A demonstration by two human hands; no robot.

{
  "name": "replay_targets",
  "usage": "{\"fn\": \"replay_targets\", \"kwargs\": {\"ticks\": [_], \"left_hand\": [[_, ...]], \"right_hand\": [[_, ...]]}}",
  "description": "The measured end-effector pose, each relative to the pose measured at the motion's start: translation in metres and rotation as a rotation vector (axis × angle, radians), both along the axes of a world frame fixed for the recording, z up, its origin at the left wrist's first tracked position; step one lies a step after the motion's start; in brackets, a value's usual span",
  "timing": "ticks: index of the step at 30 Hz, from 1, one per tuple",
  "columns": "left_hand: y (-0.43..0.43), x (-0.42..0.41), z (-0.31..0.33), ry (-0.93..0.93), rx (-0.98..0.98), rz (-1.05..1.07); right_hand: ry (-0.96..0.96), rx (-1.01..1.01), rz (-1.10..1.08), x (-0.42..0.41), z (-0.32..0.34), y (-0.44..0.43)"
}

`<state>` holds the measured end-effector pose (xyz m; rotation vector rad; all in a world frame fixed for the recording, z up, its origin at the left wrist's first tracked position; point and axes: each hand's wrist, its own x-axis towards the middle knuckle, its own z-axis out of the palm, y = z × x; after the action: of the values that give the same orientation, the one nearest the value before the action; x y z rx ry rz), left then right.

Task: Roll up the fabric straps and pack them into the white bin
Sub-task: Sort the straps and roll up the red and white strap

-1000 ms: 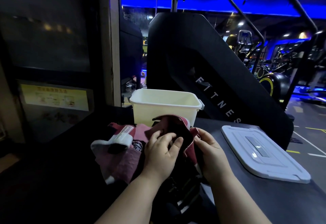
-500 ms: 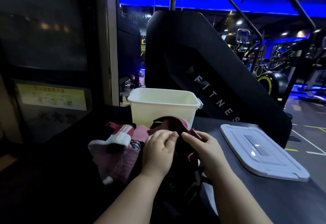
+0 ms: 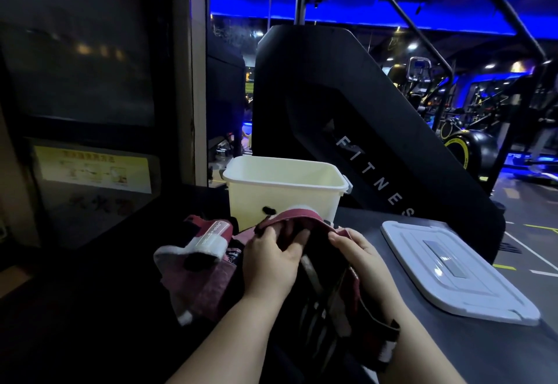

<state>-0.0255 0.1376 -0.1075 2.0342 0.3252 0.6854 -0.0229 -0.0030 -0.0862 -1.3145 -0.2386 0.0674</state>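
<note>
1. Closest to me, the loose tail of the maroon strap (image 3: pixel 377 335) trails along the near side of the table (image 3: pixel 483 353). I judge its weight could drag the roll slack, or its end could snag as I wind.
2. My left hand (image 3: pixel 271 263) and right hand (image 3: pixel 359 259) both grip that strap, with my fingers curled over its raised fold. If either hold slips, the fold will likely spring open.
3. Just left of my left hand lies the pile of other straps (image 3: pixel 208 250), touching the one I hold. Winding might catch one of them and pull it along.
4. Beyond, the white bin (image 3: pixel 271 199) stands open, and I can see no strap inside from here. Its lid (image 3: pixel 453 269) lies flat, well off to the right. A loosely wound roll would probably unwind once dropped in.
</note>
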Motion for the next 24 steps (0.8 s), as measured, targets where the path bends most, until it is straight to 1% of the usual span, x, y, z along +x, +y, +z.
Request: {"fn": "replay_targets", "kwargs": {"ticks": [2, 5, 7, 11, 13, 18, 22, 24], "left_hand": [[-0.001, -0.002, 0.003, -0.059, -0.092, -0.030], [-0.002, -0.004, 0.006, -0.079, -0.165, -0.043], [0.000, -0.005, 0.005, -0.115, -0.155, -0.035], [-0.001, -0.006, 0.004, -0.195, -0.083, -0.022], [-0.003, -0.009, 0.006, -0.222, -0.083, -0.042], [-0.004, -0.012, 0.008, -0.217, -0.076, -0.055], [-0.003, -0.013, 0.010, -0.196, 0.017, -0.048], [0.001, -0.012, 0.010, -0.222, 0.035, -0.052]], "right_hand": [[-0.023, -0.009, -0.001, 0.000, -0.001, 0.003], [-0.046, -0.020, -0.044, 0.000, 0.000, 0.009], [-0.053, -0.064, -0.099, 0.002, 0.000, 0.012], [-0.080, -0.233, -0.313, 0.007, 0.001, 0.012], [-0.087, -0.263, -0.355, 0.008, 0.001, 0.011], [-0.126, -0.300, -0.362, 0.010, 0.004, 0.008], [-0.117, -0.212, -0.291, 0.011, 0.007, -0.001], [-0.117, -0.192, -0.277, 0.011, 0.011, -0.008]]}}
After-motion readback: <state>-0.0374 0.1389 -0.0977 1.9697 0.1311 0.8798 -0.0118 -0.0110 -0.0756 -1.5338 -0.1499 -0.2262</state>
